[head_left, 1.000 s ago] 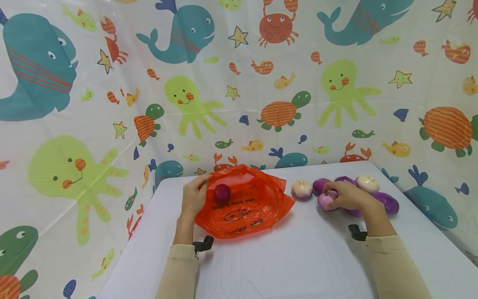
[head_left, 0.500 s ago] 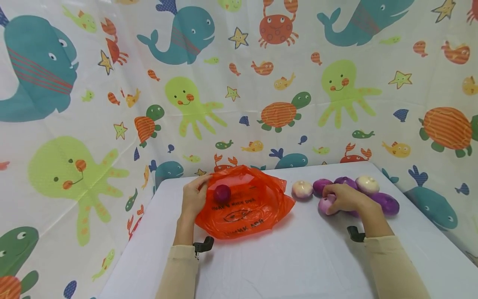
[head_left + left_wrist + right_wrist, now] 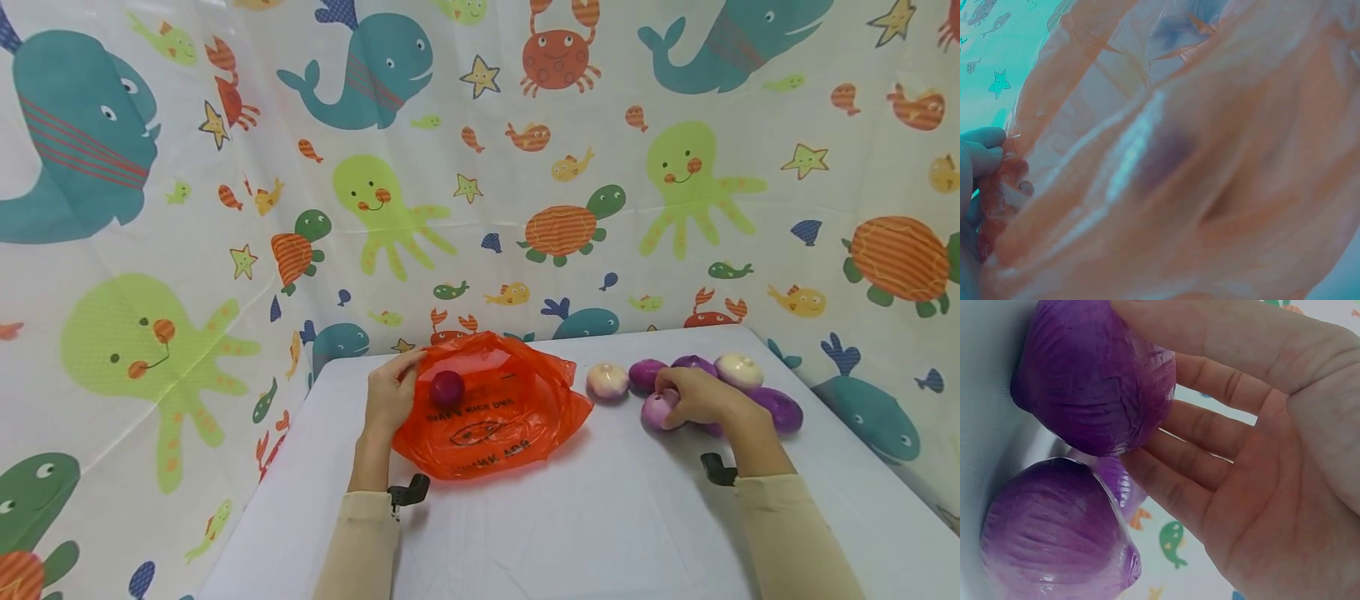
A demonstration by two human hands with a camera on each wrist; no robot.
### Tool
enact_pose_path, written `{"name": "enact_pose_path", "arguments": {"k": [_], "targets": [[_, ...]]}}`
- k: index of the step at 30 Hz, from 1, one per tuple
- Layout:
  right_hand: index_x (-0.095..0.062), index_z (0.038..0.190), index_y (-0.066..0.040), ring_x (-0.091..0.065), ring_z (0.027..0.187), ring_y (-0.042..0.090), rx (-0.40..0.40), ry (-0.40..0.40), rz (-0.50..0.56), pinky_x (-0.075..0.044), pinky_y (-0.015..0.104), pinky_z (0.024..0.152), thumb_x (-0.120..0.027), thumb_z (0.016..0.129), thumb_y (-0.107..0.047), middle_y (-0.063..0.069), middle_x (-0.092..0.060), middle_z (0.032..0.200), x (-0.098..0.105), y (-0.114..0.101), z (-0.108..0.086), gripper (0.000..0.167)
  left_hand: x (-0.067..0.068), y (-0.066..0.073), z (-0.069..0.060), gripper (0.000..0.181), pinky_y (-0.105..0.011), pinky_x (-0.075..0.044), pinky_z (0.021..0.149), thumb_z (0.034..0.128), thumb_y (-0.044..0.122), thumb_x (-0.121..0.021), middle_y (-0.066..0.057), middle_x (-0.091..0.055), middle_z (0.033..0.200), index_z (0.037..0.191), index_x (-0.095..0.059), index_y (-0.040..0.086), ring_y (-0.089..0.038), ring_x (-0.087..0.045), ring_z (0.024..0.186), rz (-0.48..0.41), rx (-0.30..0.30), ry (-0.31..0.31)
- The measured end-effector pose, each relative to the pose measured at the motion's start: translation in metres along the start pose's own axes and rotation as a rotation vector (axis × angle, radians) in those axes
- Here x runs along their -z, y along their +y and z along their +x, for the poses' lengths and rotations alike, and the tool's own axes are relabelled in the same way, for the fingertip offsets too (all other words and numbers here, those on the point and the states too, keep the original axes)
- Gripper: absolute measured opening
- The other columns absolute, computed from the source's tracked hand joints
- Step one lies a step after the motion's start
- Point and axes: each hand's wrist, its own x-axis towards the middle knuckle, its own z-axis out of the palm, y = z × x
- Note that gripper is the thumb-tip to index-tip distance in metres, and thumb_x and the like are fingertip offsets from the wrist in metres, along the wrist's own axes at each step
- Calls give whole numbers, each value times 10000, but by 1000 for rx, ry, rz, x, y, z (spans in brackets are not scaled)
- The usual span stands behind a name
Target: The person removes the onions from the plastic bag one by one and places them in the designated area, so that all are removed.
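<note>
My left hand (image 3: 390, 396) pinches the left edge of a red plastic bag (image 3: 487, 454) that lies on the table. The bag has dark printing on it, and a dark purple-red round thing (image 3: 447, 389), perhaps an onion, shows at its left part. In the left wrist view the bag (image 3: 1260, 250) fills most of the picture, blurred. At the right, my right hand (image 3: 701, 396) grips a pale purple onion (image 3: 657, 411) between thumb and fingers. The right wrist view shows this onion (image 3: 1091, 381) close up, with another purple onion (image 3: 1054, 531) beside it.
Around my right hand lie a whitish onion (image 3: 607, 381), a purple onion (image 3: 646, 376), a second whitish onion (image 3: 738, 371) and a larger purple onion (image 3: 780, 410). More purple ones are partly hidden. A curtain with sea animals (image 3: 480, 208) stands behind the white table (image 3: 570, 533).
My right hand has shifted the pale purple onion slightly toward me and turned it a little. The left hand and the bag look unmoved.
</note>
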Motion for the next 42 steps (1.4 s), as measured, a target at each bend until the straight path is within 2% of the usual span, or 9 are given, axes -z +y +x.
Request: {"name": "enact_pose_path", "arguments": {"k": [12,16,21,25,28,31,36,39,42], "targets": [[-659,1200,-45,-604,981,268,-18,8,-2,-540,558,937,-904,753,-137,87,-691,1077,1,1,-4,519,-2,-1,-1,296,-475,-553,1040,1055,65,-586,-95,-722,1335,1311,-731,97,-317,-664,1290,0,1,-3],[-632,1310,-22,-631,1102,351,-15,40,6,-497,658,1029,-893,797,-202,153,-702,1194,2,-3,-4,602,-1,0,-1,296,-470,-553,1042,1055,70,-589,-89,-725,1332,1307,-737,115,-313,-668,1285,-2,-2,1],[-580,1402,-21,-576,1279,458,94,188,18,-435,692,1099,-820,888,-270,234,-639,1360,-2,-15,4,619,-1,-1,-2,295,-468,-544,1045,1053,69,-593,-105,-719,1340,1309,-734,107,-319,-664,1289,3,-14,0],[-601,1341,-22,-580,1267,451,214,346,17,-459,665,1091,-786,930,-262,235,-630,1360,-11,-30,17,510,-1,-2,-2,306,-475,-544,1037,1049,56,-594,-116,-719,1337,1320,-727,105,-325,-667,1282,10,-20,1],[-578,1379,-26,-543,1323,445,267,418,43,-441,667,1115,-768,951,-247,226,-599,1412,-18,-44,25,517,-2,-2,-2,318,-474,-548,1041,1047,56,-597,-105,-728,1323,1330,-724,124,-315,-675,1270,6,-32,3],[-563,1425,-64,-505,1383,421,299,454,66,-426,667,1135,-752,965,-249,190,-566,1468,-26,-57,30,530,-3,-2,-1,317,-465,-552,1047,1041,59,-610,-99,-735,1309,1326,-728,133,-303,-680,1264,-3,-40,2],[-574,1436,-137,-481,1424,397,318,453,113,-457,667,1105,-749,968,-267,129,-530,1521,-38,-75,34,516,-3,-3,0,286,-460,-547,1051,1029,48,-628,-104,-730,1317,1280,-751,108,-301,-671,1282,-3,-33,8],[-598,1402,-135,-492,1421,391,348,460,133,-490,635,1085,-756,960,-229,130,-537,1516,-44,-85,38,479,-3,-2,0,273,-463,-548,1048,1030,55,-629,-122,-726,1322,1271,-754,94,-307,-669,1285,-6,-47,13],[-619,1371,-108,-503,1416,389,388,479,103,-515,598,1071,-755,959,-200,148,-550,1505,-51,-94,43,444,-3,-2,1,268,-464,-556,1037,1035,75,-629,-142,-723,1319,1273,-752,90,-313,-673,1277,-9,-56,15]]}}
